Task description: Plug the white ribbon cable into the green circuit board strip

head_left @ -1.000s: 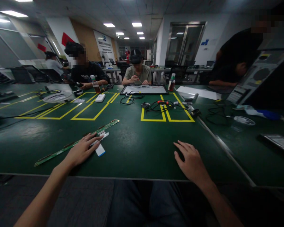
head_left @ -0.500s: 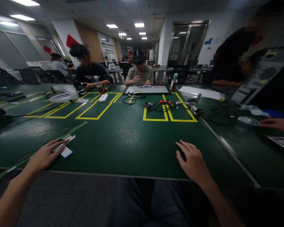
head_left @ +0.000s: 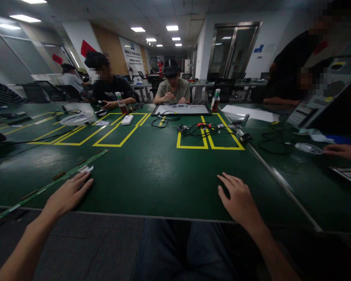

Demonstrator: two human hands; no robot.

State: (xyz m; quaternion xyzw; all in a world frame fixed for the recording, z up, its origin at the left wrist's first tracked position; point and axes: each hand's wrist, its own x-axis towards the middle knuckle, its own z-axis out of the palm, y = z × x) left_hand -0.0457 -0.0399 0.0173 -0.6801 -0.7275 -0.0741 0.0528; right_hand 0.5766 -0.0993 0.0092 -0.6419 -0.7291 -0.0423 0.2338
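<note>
My left hand [head_left: 70, 195] lies palm down near the table's front edge, its fingers stretched out. A small white piece [head_left: 89, 169] pokes out at its fingertips, and the rest of it is hidden. Just beyond the knuckles runs a long, thin green circuit board strip [head_left: 68, 175], slanting across the table and over its front edge at the left. My right hand [head_left: 236, 197] rests on the green tabletop [head_left: 158, 183], with fingers spread and nothing in them.
Yellow tape marks [head_left: 107, 146] cross the table. Farther back are a white fan [head_left: 77, 118], a white box [head_left: 127, 120], black cables [head_left: 190, 132], a red tool [head_left: 204, 125] and a bottle [head_left: 215, 100]. Opposite, a person works over a framed panel [head_left: 181, 110]; another person's hand [head_left: 343, 151] is at right.
My left hand has slid to the right and now covers the white piece with a blue edge. More of the green strip shows. My right hand has stayed in place.
</note>
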